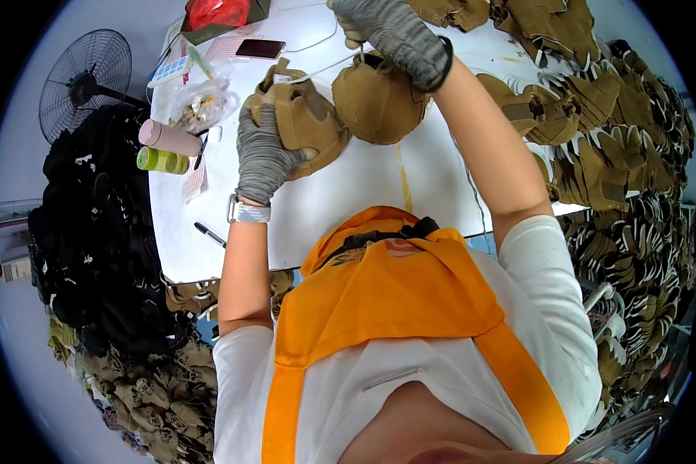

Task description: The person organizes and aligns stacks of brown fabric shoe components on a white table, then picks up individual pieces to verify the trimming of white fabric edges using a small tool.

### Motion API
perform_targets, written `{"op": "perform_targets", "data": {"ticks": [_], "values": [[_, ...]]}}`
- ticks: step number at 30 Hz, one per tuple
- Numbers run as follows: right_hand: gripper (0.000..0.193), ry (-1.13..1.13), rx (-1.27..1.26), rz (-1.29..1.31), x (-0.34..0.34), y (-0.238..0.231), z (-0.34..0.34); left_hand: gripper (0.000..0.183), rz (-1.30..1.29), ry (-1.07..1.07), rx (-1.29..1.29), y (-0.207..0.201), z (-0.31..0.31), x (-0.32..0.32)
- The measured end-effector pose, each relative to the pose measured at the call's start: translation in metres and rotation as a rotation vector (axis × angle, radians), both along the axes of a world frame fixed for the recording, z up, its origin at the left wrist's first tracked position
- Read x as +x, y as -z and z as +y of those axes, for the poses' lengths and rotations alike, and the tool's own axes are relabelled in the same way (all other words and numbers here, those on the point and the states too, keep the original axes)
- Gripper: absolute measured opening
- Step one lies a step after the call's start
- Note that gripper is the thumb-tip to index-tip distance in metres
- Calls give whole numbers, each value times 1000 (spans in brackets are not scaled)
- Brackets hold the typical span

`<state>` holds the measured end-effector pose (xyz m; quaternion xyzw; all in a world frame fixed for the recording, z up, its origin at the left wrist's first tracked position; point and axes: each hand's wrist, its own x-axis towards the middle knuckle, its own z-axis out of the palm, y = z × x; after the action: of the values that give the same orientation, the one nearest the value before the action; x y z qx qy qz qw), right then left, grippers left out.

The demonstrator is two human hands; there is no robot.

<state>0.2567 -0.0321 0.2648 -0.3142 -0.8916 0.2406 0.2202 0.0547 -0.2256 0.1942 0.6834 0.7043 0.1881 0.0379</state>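
Both hands wear grey knit gloves. My left hand (267, 151) is closed round the side of a brown shoe upper (308, 116), thumb near its lower edge. A second brown shoe upper (383, 100) stands close to its right, rounded end toward me. Above this one, my right hand (390, 35) is raised with its fingers closed. A white cord (325, 69) runs from the top of the left upper toward the right hand, and a short pale length shows below the fingers. The exact grip is partly hidden by the glove.
On the white table (348, 185) lie a phone (260, 49), a pink bottle (170, 138), a green jar (162, 160), a plastic bag (201, 104) and a marker (209, 234). More brown uppers (595, 170) crowd the right. Black pieces (100, 232) are heaped left, near a fan (85, 85).
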Motion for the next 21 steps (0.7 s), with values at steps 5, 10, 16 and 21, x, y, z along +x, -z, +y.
{"op": "perform_targets", "data": {"ticks": [5, 10, 16, 21], "values": [[54, 130, 48, -577, -34, -40, -40, 115, 6, -44, 81, 10, -15, -2], [59, -8, 383, -591, -42, -44, -70, 115, -98, 10, 189, 10, -17, 4], [30, -66, 263, -614, -53, -17, -69, 124, -240, -54, 232, 12, -21, 7], [22, -367, 175, -290, -62, 8, -75, 127, -269, -140, 107, 3, -13, 15]]}}
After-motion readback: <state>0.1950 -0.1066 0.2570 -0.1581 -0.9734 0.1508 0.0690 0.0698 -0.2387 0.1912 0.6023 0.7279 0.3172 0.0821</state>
